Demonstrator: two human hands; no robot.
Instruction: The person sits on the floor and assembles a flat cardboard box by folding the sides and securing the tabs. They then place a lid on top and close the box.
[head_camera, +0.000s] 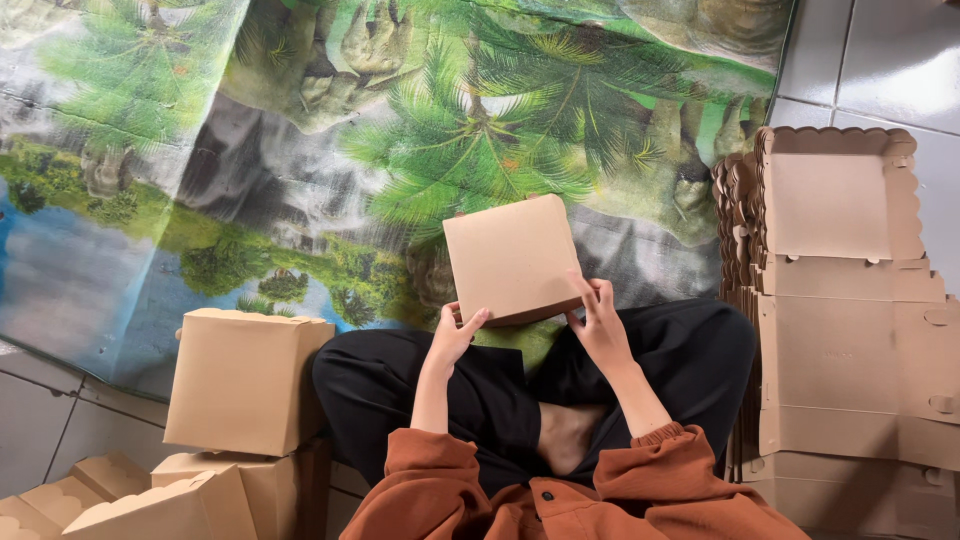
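A closed brown cardboard box (512, 255) is held up over my crossed legs in black trousers. My left hand (456, 335) grips its lower left corner, thumb on the top face. My right hand (598, 322) clasps the lower right edge, fingers curled along it. Both rust-orange sleeves are pushed up my forearms. The box's lid is down and its plain top faces the camera.
A stack of flat unfolded box blanks (840, 320) with scalloped edges lies at my right. Several assembled boxes (245, 380) are piled at my left. A mat printed with palms and water (300, 150) covers the tiled floor (890, 60) ahead.
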